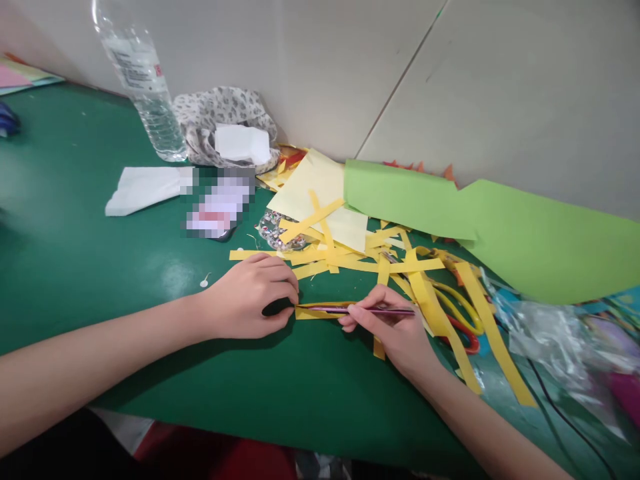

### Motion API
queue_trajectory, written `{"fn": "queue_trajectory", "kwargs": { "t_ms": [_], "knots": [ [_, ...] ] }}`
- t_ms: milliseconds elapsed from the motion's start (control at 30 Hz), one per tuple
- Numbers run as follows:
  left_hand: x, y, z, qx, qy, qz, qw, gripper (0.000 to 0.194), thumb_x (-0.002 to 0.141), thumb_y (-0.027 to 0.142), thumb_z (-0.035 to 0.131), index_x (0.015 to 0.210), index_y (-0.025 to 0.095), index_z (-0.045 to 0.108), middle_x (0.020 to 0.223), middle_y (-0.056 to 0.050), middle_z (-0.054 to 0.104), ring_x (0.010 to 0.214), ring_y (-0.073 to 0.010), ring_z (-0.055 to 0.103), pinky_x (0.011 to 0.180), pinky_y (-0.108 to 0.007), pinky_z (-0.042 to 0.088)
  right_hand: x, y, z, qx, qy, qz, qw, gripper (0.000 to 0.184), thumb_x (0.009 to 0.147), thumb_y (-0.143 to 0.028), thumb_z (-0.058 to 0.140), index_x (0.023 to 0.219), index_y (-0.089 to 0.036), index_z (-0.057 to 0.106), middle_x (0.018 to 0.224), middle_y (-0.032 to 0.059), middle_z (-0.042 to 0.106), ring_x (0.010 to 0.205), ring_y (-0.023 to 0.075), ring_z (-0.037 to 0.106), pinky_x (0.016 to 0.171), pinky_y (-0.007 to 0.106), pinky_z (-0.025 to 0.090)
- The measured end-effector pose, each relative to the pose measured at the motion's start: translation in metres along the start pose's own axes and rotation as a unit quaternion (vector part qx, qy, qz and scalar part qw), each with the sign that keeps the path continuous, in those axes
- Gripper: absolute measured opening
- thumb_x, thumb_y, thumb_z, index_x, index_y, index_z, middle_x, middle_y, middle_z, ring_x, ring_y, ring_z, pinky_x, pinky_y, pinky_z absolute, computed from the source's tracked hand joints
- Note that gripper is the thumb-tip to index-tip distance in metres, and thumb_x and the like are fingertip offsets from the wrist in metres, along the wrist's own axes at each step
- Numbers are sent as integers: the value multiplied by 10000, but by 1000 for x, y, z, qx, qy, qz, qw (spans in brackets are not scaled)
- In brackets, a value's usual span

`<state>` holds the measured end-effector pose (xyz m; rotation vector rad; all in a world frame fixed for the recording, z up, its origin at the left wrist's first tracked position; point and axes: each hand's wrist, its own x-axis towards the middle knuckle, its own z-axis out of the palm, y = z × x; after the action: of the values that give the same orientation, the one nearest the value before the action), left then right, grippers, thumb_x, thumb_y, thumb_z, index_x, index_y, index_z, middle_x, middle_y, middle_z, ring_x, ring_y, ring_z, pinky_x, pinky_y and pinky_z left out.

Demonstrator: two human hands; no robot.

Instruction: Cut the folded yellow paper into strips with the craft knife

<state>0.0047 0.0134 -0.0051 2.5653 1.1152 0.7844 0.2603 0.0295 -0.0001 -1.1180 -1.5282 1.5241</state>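
My left hand (253, 295) rests on the green table (75, 233), fingers curled and pinching the left end of a yellow paper strip (320, 311). My right hand (393, 327) is closed on a thin purple pencil (370, 310), which lies along that strip. Several more yellow strips (350, 257) are scattered just beyond both hands. Yellow-and-red scissors (463, 317) lie partly under strips to the right of my right hand.
A water bottle (145, 80), a spotted cloth pouch (225, 123) and a white tissue (143, 187) stand at the back left. Pale yellow paper (320, 193) and large green sheets (525, 233) lean near the wall. A clear plastic bag (560, 333) lies at right.
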Motion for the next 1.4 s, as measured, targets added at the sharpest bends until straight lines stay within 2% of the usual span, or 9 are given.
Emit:
{"fn": "queue_trajectory", "kwargs": {
  "t_ms": [200, 400, 700, 800, 1100, 1400],
  "knots": [
    [0, -2, 3, 25, 16, 33, 999, 156, 869, 182, 525, 812, 186, 670, 900, -4, 705, 851, -155, 628, 812, -320, 433, 1, 1, -1, -4, 3, 4, 1000, 183, 775, -259, 747, 717, -206, 582, 678, 7, 756, 611, 133, 721, 633, 228, 603],
    [1, -3, 3, 36, 10, 55, 998, 165, 889, 178, 509, 815, 182, 656, 891, 5, 711, 839, -147, 625, 813, -308, 426, 1, 2, -1, -3, -3, -2, 1000, 202, 775, -262, 747, 701, -202, 569, 655, -1, 746, 590, 117, 705, 613, 214, 590],
    [1, -5, 2, 2, -6, 15, 1000, 149, 878, 191, 527, 825, 188, 667, 909, -5, 699, 852, -153, 625, 805, -311, 448, 0, 5, -4, 11, 21, -15, 1000, 206, 789, -262, 735, 701, -207, 557, 629, -20, 731, 543, 96, 669, 572, 195, 566],
    [1, -6, 2, -21, -10, 3, 1000, 138, 873, 196, 543, 824, 188, 672, 921, -10, 699, 869, -155, 624, 819, -313, 452, 0, 4, -3, 13, 8, -16, 1000, 198, 789, -271, 733, 703, -206, 567, 649, -5, 742, 555, 113, 683, 583, 219, 579],
    [1, -8, 3, -39, -19, -8, 999, 117, 862, 191, 562, 835, 193, 676, 952, -13, 697, 893, -157, 624, 849, -320, 453, 2, -4, 2, -5, -10, -2, 1000, 203, 762, -271, 751, 679, -200, 579, 654, 19, 752, 596, 140, 713, 607, 239, 596],
    [0, -8, 3, -33, -20, -11, 999, 124, 864, 200, 560, 842, 197, 681, 957, -12, 699, 901, -157, 629, 866, -329, 457, 0, 2, -2, 1, 5, -10, 1000, 192, 779, -271, 738, 697, -200, 579, 670, 14, 754, 575, 134, 705, 591, 244, 598]
  ]
}}
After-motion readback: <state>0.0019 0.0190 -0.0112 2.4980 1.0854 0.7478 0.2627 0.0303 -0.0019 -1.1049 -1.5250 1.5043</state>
